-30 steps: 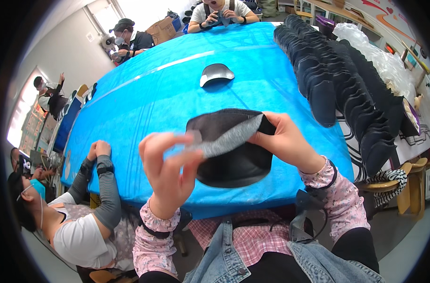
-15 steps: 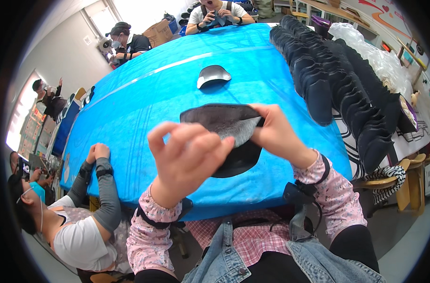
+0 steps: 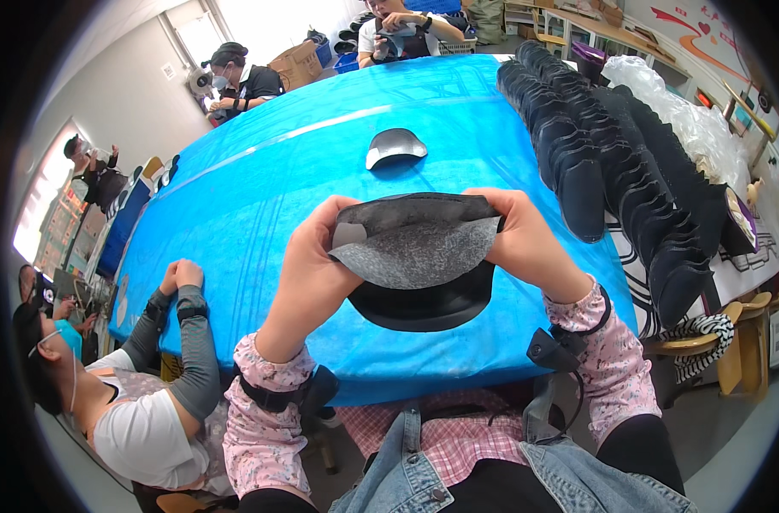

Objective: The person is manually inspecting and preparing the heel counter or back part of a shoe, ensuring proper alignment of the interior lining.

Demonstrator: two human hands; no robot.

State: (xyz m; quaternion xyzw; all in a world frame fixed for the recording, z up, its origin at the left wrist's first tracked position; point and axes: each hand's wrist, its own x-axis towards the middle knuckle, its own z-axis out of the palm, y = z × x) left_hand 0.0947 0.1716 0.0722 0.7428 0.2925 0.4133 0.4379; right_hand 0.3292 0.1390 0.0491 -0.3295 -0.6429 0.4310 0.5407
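Observation:
A black curved piece with a grey speckled inner layer (image 3: pixel 424 256) is stretched between my two hands above the near part of the table. My left hand (image 3: pixel 302 269) grips its left end, thumb at the grey layer and fingers behind. At the opposite end, my right hand (image 3: pixel 528 244) is closed on the upper right corner. The grey layer sags in a curve across the middle, and a smooth black rounded part (image 3: pixel 424 308) hangs below it. Farther off on the table lies a smaller arched black-and-grey piece (image 3: pixel 396 145), touched by neither hand.
Blue sheeting covers the table (image 3: pixel 261 222). Long overlapping rows of black rounded pieces (image 3: pixel 616 184) line its right side, beside crumpled clear plastic (image 3: pixel 676 120). At left, a co-worker's clasped hands (image 3: pixel 182 275) rest on the edge. Another person (image 3: pixel 398 34) handles something across the table.
My left hand has moved from in front of the piece to its left end and gripped it. The grey layer now spreads wider and faces me more fully.

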